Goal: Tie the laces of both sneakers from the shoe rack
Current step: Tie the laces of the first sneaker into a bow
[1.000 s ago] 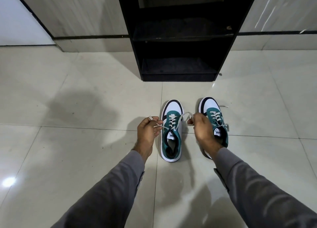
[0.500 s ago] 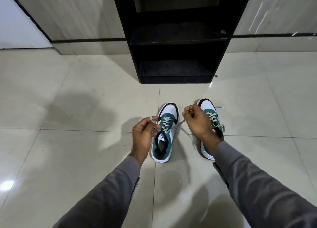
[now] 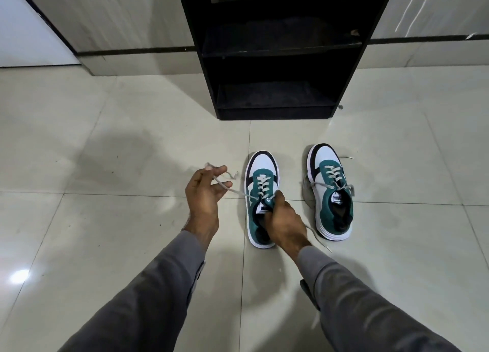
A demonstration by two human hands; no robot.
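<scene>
Two teal, white and black sneakers stand side by side on the tiled floor, toes pointing at the rack. My left hand is out to the left of the left sneaker and pinches one end of its grey lace, which runs taut to the eyelets. My right hand rests on that sneaker's tongue and grips the other part of the lace at the top eyelets. The right sneaker stands apart from both hands, its grey laces loose and trailing on the floor.
A black open shoe rack stands against the marble wall straight ahead, its shelves bare. Glossy pale floor tiles spread all around. A white door or panel is at the far left.
My left hand has swung out to the left, pulling its lace end taut. My right hand has dropped from the right sneaker's side onto the left sneaker's tongue.
</scene>
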